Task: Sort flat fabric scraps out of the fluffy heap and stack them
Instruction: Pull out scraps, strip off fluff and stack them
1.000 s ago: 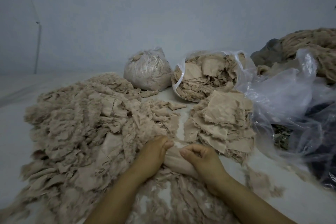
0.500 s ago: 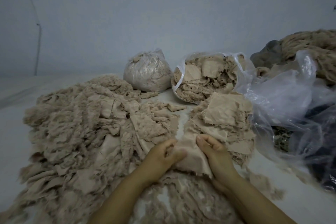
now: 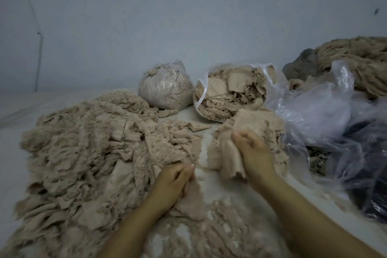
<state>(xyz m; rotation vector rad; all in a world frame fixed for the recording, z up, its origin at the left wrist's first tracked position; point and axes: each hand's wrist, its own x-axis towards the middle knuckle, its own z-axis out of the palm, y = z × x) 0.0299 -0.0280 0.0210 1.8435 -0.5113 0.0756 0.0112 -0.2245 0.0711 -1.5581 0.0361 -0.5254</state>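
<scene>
A wide fluffy heap of beige fabric shreds covers the left and near floor. To its right lies a stack of flat beige scraps. My right hand grips a flat beige scrap, which hangs down over the stack's near left side. My left hand sits lower at the heap's near edge, its fingers curled and pinching a bit of fluffy fabric there. Both forearms reach in from the bottom of the view.
A tied clear bag of fluff and an open bag of flat scraps stand behind. Crumpled clear plastic over dark bags fills the right side. A brown fibre bundle lies at the far right. A pale wall rises behind.
My right hand has lifted the scrap away to the right, over the stack. My left hand has let go of that scrap and dropped to the heap's near edge.
</scene>
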